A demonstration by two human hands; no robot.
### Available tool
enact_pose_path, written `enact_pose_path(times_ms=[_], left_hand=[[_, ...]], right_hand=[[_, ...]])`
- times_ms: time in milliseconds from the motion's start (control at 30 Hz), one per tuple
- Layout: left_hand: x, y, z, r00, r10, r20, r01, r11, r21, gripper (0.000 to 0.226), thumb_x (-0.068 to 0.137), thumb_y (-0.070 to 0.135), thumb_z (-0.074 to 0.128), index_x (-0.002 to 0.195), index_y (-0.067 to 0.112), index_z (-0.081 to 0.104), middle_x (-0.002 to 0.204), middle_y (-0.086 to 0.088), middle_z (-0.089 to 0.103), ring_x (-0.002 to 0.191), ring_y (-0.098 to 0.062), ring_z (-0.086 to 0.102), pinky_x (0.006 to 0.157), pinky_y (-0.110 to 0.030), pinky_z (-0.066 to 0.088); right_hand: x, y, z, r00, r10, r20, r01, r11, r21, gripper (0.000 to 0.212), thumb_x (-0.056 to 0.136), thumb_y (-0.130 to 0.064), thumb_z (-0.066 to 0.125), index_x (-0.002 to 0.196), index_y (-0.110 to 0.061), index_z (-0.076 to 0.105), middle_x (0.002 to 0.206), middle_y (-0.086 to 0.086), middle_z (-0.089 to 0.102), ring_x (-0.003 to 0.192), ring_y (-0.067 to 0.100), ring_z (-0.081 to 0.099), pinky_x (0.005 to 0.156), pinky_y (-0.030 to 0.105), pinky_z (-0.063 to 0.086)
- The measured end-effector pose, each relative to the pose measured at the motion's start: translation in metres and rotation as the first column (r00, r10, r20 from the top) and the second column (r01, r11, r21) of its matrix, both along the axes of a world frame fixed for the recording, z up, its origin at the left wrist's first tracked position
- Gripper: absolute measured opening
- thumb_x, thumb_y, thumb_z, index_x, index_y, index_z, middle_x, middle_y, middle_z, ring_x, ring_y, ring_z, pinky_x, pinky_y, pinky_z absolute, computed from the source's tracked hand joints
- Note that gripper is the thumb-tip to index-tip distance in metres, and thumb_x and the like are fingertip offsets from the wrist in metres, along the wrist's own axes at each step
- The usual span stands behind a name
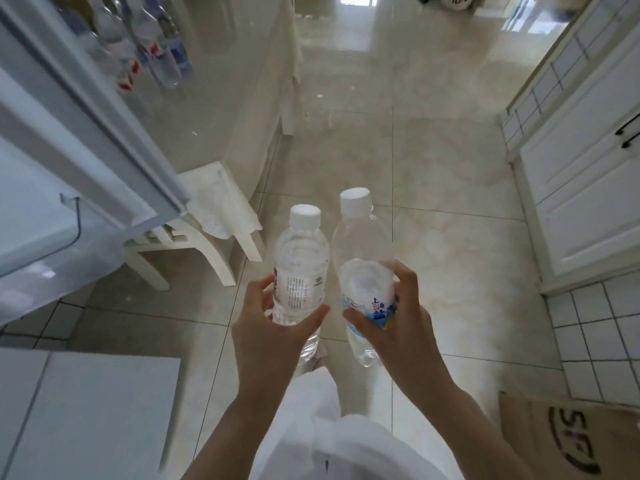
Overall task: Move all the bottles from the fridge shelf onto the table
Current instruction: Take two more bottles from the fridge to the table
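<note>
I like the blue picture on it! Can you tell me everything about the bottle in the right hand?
The bottle in the right hand is clear plastic with a white screw cap on top. Its label is white with blue characters and a bit of yellow. It is held upright, tilted slightly, over the tiled floor. The right hand grips its lower half, fingers curled round the label. It stands close beside the other bottle; whether they touch is unclear.

The floor (433,174) is shiny, pale tile, and bright light bounces off it far away. White cupboards (585,188) stand on the right. A white chair (207,216) sits on the left. A brown box (568,438) lies near the corner.
</note>
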State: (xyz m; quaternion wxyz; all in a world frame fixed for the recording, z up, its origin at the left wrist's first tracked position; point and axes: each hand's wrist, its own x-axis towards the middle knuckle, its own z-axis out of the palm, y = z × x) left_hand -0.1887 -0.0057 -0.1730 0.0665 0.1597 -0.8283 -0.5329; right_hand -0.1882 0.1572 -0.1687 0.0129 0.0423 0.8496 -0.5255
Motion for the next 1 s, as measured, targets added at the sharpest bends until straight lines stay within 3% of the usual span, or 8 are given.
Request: enact_pose_path(times_ms=[100,200,300,567,667,800,900,1000], left_hand=[[-0.048,0.001,-0.002,1.0,0.0,0.019,0.0,1.0,0.005,0.069,0.056,0.038,0.088,0.111,0.034,0.048,0.105,0.016,0.06,0.088,0.013,0.057,0.064,-0.008,0.053],[-0.1,0.004,-0.003,0.999,0.013,0.032,-0.013,1.0,-0.012,0.072,0.055,0.042,0.088,0.116,0.028,0.051,0.108,0.012,0.063,0.093,0.001,0.064,0.072,-0.028,0.061],[-0.145,0.011,-0.004,0.999,0.03,0.021,-0.029,0.999,-0.042,0.075,0.056,0.044,0.086,0.12,0.024,0.052,0.113,0.007,0.065,0.095,-0.012,0.067,0.072,-0.036,0.062],[-0.25,0.038,-0.013,0.985,0.165,0.047,-0.164,0.986,-0.026,0.072,0.054,0.048,0.087,0.114,0.025,0.054,0.108,0.007,0.069,0.091,-0.011,0.069,0.073,-0.034,0.061],[-0.292,0.056,-0.013,0.958,0.284,0.03,-0.283,0.959,-0.01,0.069,0.05,0.057,0.082,0.107,0.035,0.05,0.099,0.019,0.063,0.091,-0.01,0.067,0.076,-0.037,0.061],[-0.334,0.077,-0.008,0.906,0.421,0.056,-0.422,0.906,0.015,0.069,0.053,0.048,0.088,0.106,0.045,0.045,0.091,0.032,0.057,0.096,-0.009,0.066,0.081,-0.034,0.058],[-0.36,0.083,-0.004,0.855,0.518,0.041,-0.519,0.854,0.028,0.075,0.054,0.042,0.089,0.114,0.044,0.045,0.099,0.02,0.062,0.098,-0.009,0.065,0.08,-0.035,0.059],[-0.378,0.082,-0.004,0.802,0.596,0.037,-0.597,0.802,0.026,0.08,0.054,0.04,0.09,0.122,0.035,0.048,0.106,0.01,0.065,0.098,-0.008,0.065,0.079,-0.038,0.06]], right_hand=[[-0.05,0.004,0.004,1.0,0.006,-0.018,-0.006,1.0,0.009,0.069,0.072,-0.037,0.077,0.12,-0.038,0.027,0.114,-0.015,0.05,0.088,0.004,0.06,0.067,0.002,0.048],[-0.1,0.012,0.009,0.999,-0.007,-0.049,0.008,1.0,0.021,0.072,0.073,-0.035,0.077,0.12,-0.042,0.024,0.116,-0.012,0.052,0.091,0.007,0.061,0.069,0.003,0.049],[-0.147,0.021,0.011,0.999,-0.02,-0.049,0.021,1.0,0.018,0.07,0.072,-0.035,0.078,0.119,-0.044,0.026,0.114,-0.012,0.053,0.087,0.005,0.062,0.068,0.005,0.05],[-0.272,0.05,-0.004,0.995,0.097,0.029,-0.097,0.995,-0.029,0.072,0.071,-0.033,0.079,0.122,-0.04,0.028,0.104,-0.027,0.052,0.089,-0.012,0.06,0.063,0.006,0.049],[-0.329,0.062,-0.006,0.978,0.204,0.039,-0.201,0.978,-0.052,0.073,0.072,-0.027,0.08,0.122,-0.038,0.027,0.101,-0.029,0.049,0.088,-0.021,0.056,0.061,0.002,0.046],[-0.396,0.073,0.003,0.937,0.347,0.032,-0.345,0.937,-0.051,0.074,0.073,-0.022,0.079,0.123,-0.037,0.026,0.1,-0.032,0.044,0.084,-0.026,0.053,0.057,0.0,0.043],[-0.447,0.072,0.008,0.894,0.449,0.01,-0.449,0.893,-0.023,0.072,0.075,-0.02,0.079,0.123,-0.034,0.027,0.098,-0.03,0.044,0.082,-0.024,0.055,0.057,0.001,0.044],[-0.486,0.062,0.012,0.854,0.521,0.001,-0.521,0.854,0.003,0.073,0.076,-0.025,0.077,0.13,-0.028,0.029,0.099,-0.029,0.045,0.08,-0.01,0.06,0.061,0.003,0.046]])
